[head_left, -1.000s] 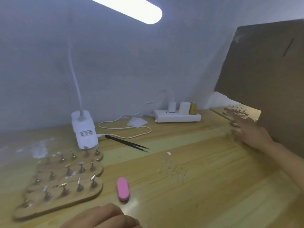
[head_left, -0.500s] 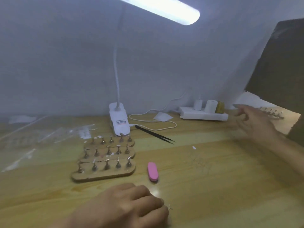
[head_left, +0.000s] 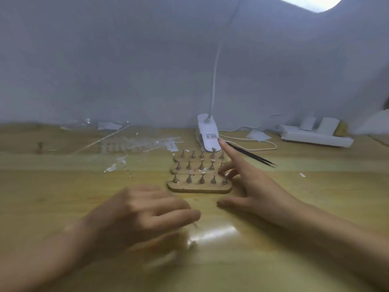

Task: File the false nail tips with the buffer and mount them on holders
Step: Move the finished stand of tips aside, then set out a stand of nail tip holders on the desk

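Left hand (head_left: pixel 143 216): it rests low on the table (head_left: pixel 63 186), near the front board. It is blurred and the fingers look loosely curled. I cannot tell if they pinch anything.
Right hand (head_left: pixel 250 186): my index finger is straight and points toward the lamp base (head_left: pixel 209 133). The other fingers curl at the right end of the holder boards (head_left: pixel 200 187). I cannot tell whether they grip anything.
Nail tips: a pale fleck lies by my left fingertips and another sits on a back peg (head_left: pixel 213 149). Both are too blurred to be sure of.
Handling: I judge the tips feather-light, thin, springy and slick, so they are easily flicked away or cracked if squeezed.
Where to hold: by the side edges with two fingertips, or with the tweezers (head_left: pixel 252 158).
Boards: three wooden strips lie edge to edge, each with a row of upright metal pegs. Most of the pegs look bare.
Clear packets (head_left: pixel 136 144): they are strewn to the left, and I cannot make out what is in them.
Buffer: not in view.
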